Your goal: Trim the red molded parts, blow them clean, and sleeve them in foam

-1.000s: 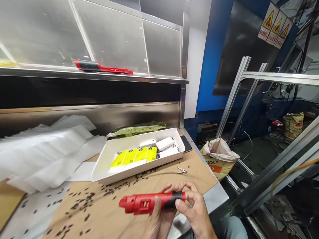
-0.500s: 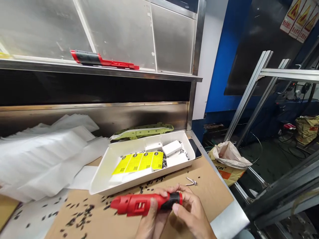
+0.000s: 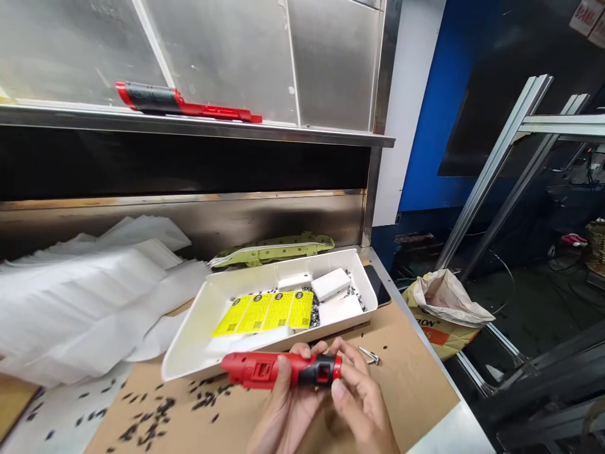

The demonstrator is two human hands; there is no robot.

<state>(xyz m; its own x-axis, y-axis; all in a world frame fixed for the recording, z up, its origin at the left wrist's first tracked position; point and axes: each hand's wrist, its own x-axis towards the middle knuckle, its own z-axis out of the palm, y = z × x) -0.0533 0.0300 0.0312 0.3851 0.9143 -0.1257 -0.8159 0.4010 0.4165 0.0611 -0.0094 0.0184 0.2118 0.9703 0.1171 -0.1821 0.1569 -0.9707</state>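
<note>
A red and black plastic tool housing [image 3: 253, 371] lies level above the cardboard, its black end to the right. My left hand [image 3: 287, 407] is wrapped round its middle, thumb on the near side, fingertips showing over the top. At the black end, my right hand [image 3: 363, 403] grips the red rim between thumb and fingers. Openings show in the red body and in the black part. Behind sits a white tray [image 3: 189, 343] with a sheet of yellow labels [image 3: 267, 313], white blocks [image 3: 331, 284] and small black pieces. A small metal tool [image 3: 368, 355] lies beyond my right hand.
Another red and black housing [image 3: 155, 99] rests on the metal shelf [image 3: 283, 132]. White foam sleeves [image 3: 94, 296] are piled at left. Black bits [image 3: 151, 422] are scattered over the cardboard [image 3: 416, 384]. A phone [image 3: 377, 285] lies by the tray; an open sack [image 3: 444, 309] stands at right.
The housing has been turned about its length, so an opening in its black part now faces me. Both hands stay on it. The view has shifted slightly.
</note>
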